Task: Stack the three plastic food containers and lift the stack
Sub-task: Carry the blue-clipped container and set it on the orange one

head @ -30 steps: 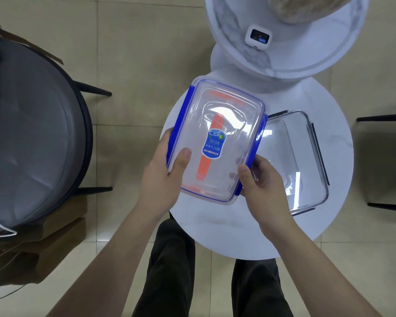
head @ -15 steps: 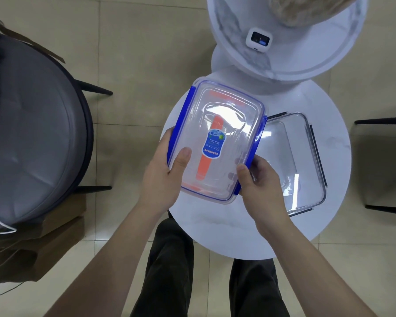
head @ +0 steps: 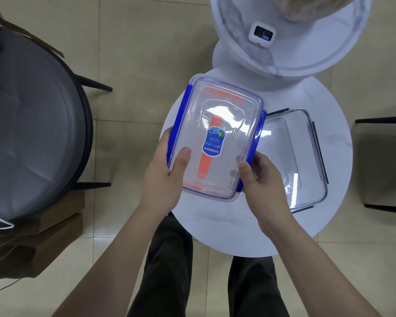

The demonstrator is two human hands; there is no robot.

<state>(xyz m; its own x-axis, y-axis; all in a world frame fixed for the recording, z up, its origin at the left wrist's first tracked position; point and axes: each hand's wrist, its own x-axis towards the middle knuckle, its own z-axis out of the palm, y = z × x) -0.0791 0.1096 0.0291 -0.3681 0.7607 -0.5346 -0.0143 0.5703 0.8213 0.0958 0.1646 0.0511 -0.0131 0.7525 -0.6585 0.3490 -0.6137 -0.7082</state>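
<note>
A clear plastic container with blue side clips (head: 217, 133) and a blue label is held above the left part of the round white table (head: 238, 229). Through its lid an orange-trimmed container shows beneath it; whether they are nested I cannot tell. My left hand (head: 165, 177) grips its near left edge, thumb on the lid. My right hand (head: 261, 179) grips the near right corner. A clear container with dark clips (head: 293, 161) rests on the table to the right, partly hidden behind the held one and my right hand.
A higher round marble table (head: 284, 53) carrying a small white device (head: 260, 34) stands behind. A grey cushioned chair (head: 28, 133) is on the left, with cardboard boxes (head: 44, 243) by it. A dark chair frame (head: 384, 163) is at the right edge. My legs are below the table.
The blue-clipped container, still in both hands, has barely shifted; the view drifted slightly.
</note>
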